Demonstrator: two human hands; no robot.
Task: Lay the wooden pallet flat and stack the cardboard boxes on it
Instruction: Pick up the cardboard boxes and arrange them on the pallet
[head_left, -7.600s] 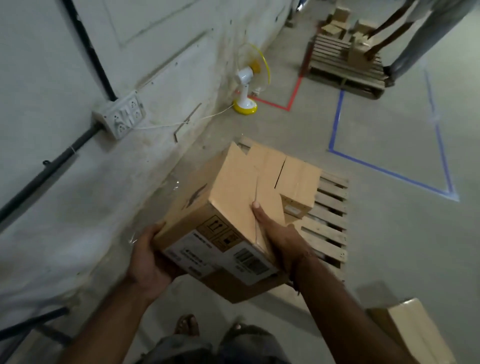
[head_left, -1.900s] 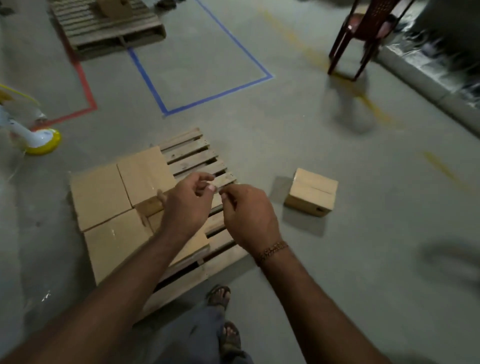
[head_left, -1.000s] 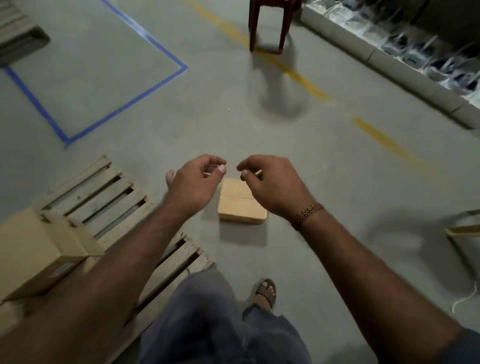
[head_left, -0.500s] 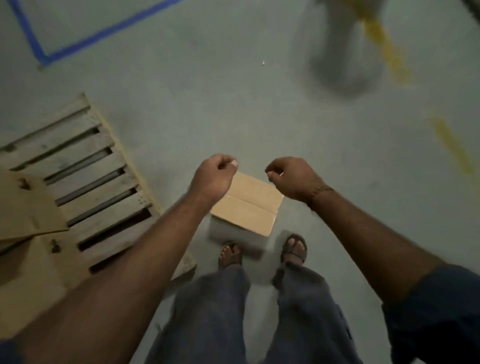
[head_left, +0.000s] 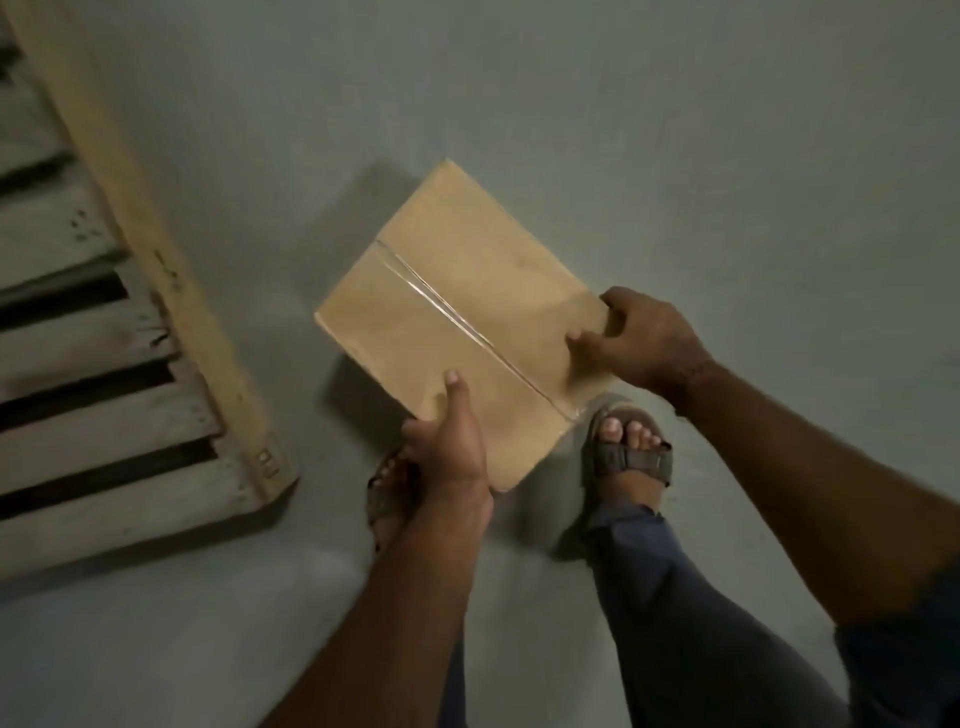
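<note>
A small taped cardboard box (head_left: 457, 306) is in both my hands, just above the concrete floor in front of my feet. My left hand (head_left: 449, 452) grips its near left edge with the thumb on top. My right hand (head_left: 644, 340) clasps its right corner. The wooden pallet (head_left: 119, 364) lies flat at the left, its corner close to the box. The boxes stacked on it are out of view.
My sandalled feet (head_left: 626, 457) stand directly under the box. Bare grey concrete floor (head_left: 675, 130) stretches ahead and to the right.
My head has tipped down and closer. Both hands, empty and hovering over the box half a second ago, now grip it, and it appears raised off the floor.
</note>
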